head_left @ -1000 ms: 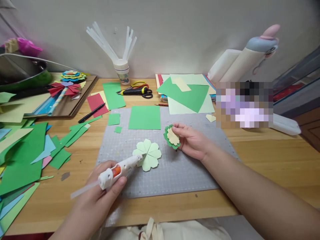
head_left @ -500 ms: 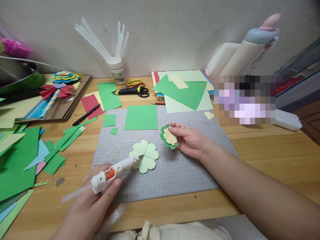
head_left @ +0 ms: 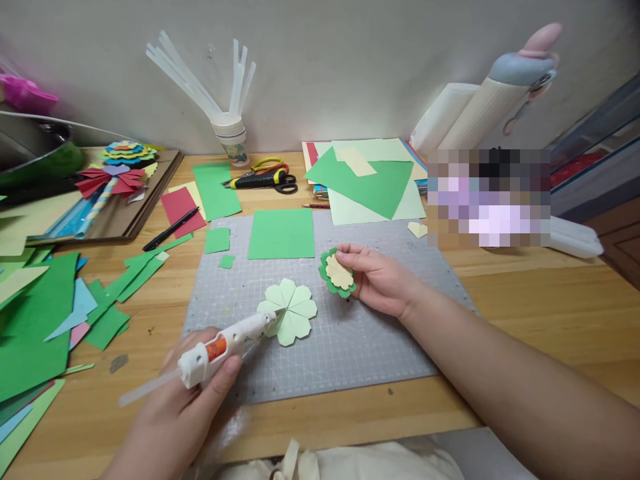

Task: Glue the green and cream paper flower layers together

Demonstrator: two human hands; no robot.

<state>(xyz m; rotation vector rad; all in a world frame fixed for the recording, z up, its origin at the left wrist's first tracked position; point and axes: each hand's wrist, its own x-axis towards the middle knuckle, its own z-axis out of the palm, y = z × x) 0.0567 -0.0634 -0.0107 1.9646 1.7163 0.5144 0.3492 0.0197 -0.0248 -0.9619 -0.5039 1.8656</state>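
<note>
My left hand [head_left: 187, 400] grips a white glue gun [head_left: 225, 343] with an orange trigger. Its nozzle rests at the middle of a pale green folded paper flower [head_left: 289, 311] lying on the grey cutting mat [head_left: 330, 347]. My right hand [head_left: 383, 280] pinches a smaller flower [head_left: 338, 273] of dark green paper with a cream layer on top, held upright just right of the pale flower.
A green paper square [head_left: 281, 233] lies on the mat's far side. Scissors and a cutter [head_left: 265, 179], a cup of glue sticks [head_left: 231, 143], a black pen [head_left: 170, 229] and paper stacks [head_left: 367, 180] lie behind. Green scraps [head_left: 45, 313] cover the left of the wooden table.
The view shifted slightly; the glue gun and both hands hold nearly the same places, with the nozzle staying at the pale flower's middle.
</note>
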